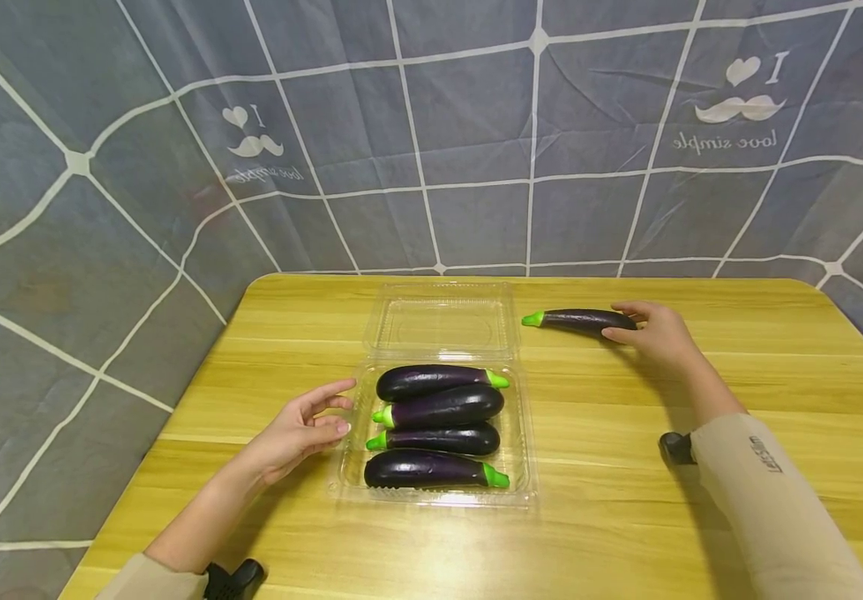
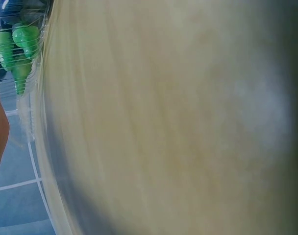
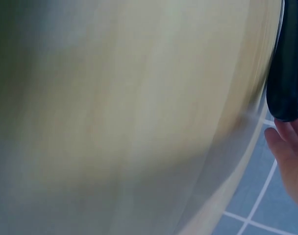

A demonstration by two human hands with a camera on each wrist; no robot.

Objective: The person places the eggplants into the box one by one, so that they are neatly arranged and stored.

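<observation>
A clear plastic clamshell box [image 1: 525, 433] stands on the table with several dark purple eggplants [image 1: 435, 411] lying crosswise in it, their green stems pointing to either side. Its lid [image 1: 439, 325] is folded back, away from me. Beside the box's left wall is my left hand [image 1: 296, 433], fingers loosely spread and holding nothing. At the far right, my right hand [image 1: 656, 333] pinches the dark end of a single eggplant [image 1: 577, 320] between thumb and fingers; its green stem points left. In the right wrist view, fingers [image 3: 286, 142] show at that eggplant's rounded end.
The wooden table [image 1: 589, 517] has rounded back corners. Behind it hangs a grey curtain [image 1: 476, 125] with white lines and mirrored lettering. Black wrist devices are partly visible at the left sleeve [image 1: 154, 579] and the right sleeve [image 1: 769, 492].
</observation>
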